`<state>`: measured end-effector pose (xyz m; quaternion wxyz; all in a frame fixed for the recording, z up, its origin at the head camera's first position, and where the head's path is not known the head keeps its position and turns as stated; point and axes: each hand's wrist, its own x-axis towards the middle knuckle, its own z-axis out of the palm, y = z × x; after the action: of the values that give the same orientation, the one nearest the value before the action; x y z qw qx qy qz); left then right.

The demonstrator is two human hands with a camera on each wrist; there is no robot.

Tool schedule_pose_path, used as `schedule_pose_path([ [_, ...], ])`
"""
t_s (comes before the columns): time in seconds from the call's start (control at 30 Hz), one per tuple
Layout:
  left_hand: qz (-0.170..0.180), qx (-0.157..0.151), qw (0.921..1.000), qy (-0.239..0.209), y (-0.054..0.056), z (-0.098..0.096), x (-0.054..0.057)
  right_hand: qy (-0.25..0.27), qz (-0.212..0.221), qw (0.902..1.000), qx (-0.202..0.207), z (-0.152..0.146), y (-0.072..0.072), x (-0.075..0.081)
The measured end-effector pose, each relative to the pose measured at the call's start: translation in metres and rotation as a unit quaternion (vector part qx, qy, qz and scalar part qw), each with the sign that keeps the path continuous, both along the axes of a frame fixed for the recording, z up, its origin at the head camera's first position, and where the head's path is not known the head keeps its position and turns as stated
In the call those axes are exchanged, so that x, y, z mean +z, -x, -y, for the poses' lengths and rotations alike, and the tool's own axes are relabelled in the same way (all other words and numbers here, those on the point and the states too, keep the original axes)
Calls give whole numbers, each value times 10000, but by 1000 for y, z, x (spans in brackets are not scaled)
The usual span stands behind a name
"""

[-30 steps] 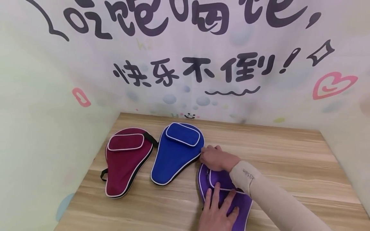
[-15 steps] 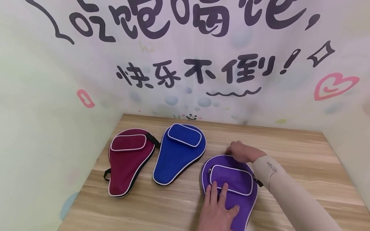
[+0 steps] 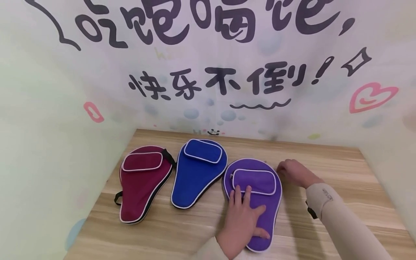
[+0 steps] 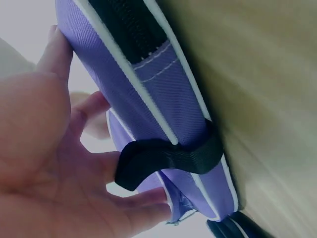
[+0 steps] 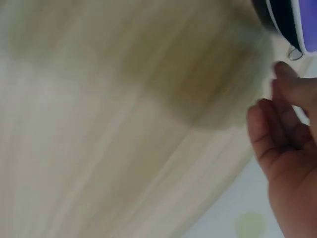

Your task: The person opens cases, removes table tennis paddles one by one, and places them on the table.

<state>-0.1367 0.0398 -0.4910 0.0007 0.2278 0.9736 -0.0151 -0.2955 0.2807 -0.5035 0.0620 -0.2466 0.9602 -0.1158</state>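
A purple table tennis bat case (image 3: 256, 181) with white piping lies on the table, its round end toward the wall. My left hand (image 3: 239, 218) rests on it with spread, straight fingers, the fingertips at the lower edge of its small pocket. In the left wrist view a black strap loop (image 4: 168, 156) sticks out of the case's side beside the fingers. My right hand (image 3: 297, 173) is just off the case's upper right edge, fingers loosely bent and holding nothing. A metal zipper pull (image 5: 295, 53) hangs at the case's edge near the right thumb.
Left of the purple case lie a blue bat case (image 3: 195, 178) and, farther left, a dark red one (image 3: 141, 191), a black strap between them. The wooden table (image 3: 338, 173) runs back to a printed wall covering (image 3: 182, 119).
The purple case has moved away from me, up beside the blue one, with my left hand on it. My right hand has gone from its upper left round to its right side.
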Motion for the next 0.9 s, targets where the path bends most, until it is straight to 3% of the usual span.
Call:
schedule_pose_path([
  [0.1, 313, 80, 9993, -171, 15, 5, 2, 561, 82, 9978, -356, 4, 3, -7],
  [0.2, 587, 107, 9976, -358, 23, 8, 4, 831, 166, 9955, -428, 12, 10, -11],
  [0.43, 945, -43, 9946, -424, 24, 8, 9, 857, 310, 9955, 257, 15, 23, -5],
  [0.57, 1049, 7, 9934, -467, 25, 9, 8, 959, 670, 9915, 560, 12, 33, -3],
  [0.7, 1209, 77, 9914, -493, 26, 11, 6, 986, 929, 9886, 652, 11, 42, -5],
  [0.9, 1382, 136, 9886, -590, 28, 11, 6, 840, 742, 9927, 446, 9, 52, -12],
])
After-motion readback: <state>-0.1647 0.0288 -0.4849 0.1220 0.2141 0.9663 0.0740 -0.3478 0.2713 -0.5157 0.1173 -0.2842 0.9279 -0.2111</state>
